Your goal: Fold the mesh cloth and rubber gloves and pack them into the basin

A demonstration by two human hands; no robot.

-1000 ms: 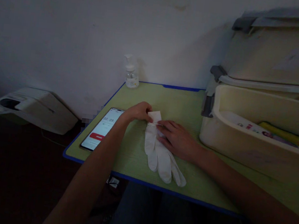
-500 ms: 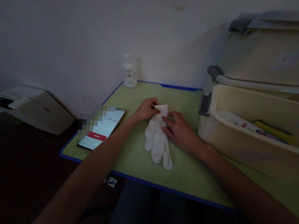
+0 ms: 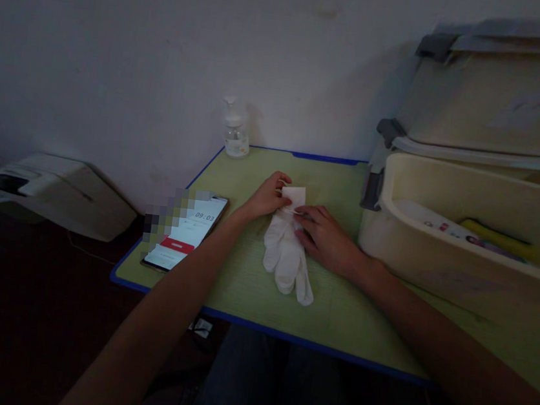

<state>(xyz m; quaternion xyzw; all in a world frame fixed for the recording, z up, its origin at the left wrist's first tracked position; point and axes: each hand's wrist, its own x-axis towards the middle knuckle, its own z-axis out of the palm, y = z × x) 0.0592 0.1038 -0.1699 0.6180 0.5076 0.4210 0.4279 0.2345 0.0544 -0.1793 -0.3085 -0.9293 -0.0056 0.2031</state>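
A white glove [image 3: 284, 249] lies on the green table [image 3: 335, 314], its fingers pointing towards me and its cuff folded over at the far end. At the left side of the cuff is my left hand [image 3: 267, 197], closed, with the thumb on the cloth and the other fingers bent. My right hand [image 3: 327, 238] rests against the glove's right side, fingertips on the fold below the cuff and thumb apart from them. Part of the glove's right edge is hidden under these fingers.
A lit phone [image 3: 183, 235] lies left of my left forearm. At the back left corner stands a pump bottle [image 3: 236, 141]. A cream storage bin [image 3: 456, 276] with things inside occupies the right side. A white bin-like container [image 3: 70, 196] is beyond the table's left edge.
My left hand has shifted slightly at the cuff, its fingers looser above it. The right hand stays at the fold. The glove lies nearly as before; the view has moved a little.
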